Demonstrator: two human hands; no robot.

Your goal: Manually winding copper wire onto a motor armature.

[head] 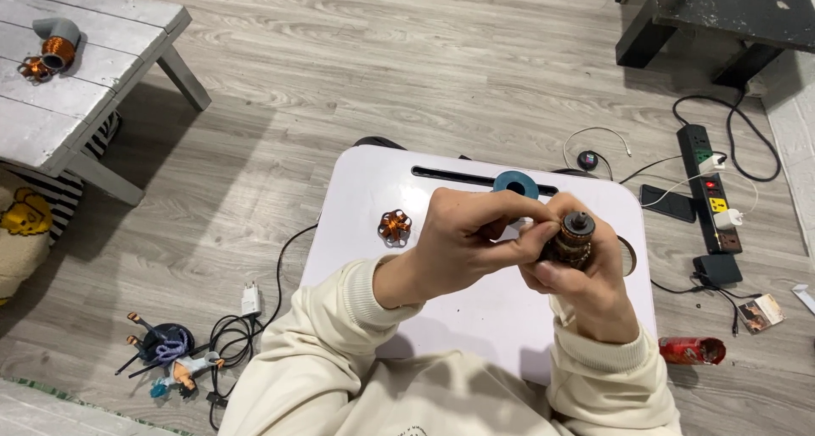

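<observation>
The right hand point(586, 283) grips a motor armature point(573, 239) over the white lap desk point(475, 309). The left hand point(475, 236) pinches its fingers together at the armature's top. A small copper coil point(395, 226) lies nearby.

Cream long-sleeved sweatshirt, soft fleecy knit, ribbed cuffs at both wrists, sleeves loose and creased along the forearms, small dark printed mark on the chest near the bottom edge of view, left hand point(463, 241) and right hand point(586, 275) bare, no rings, no watch
</observation>
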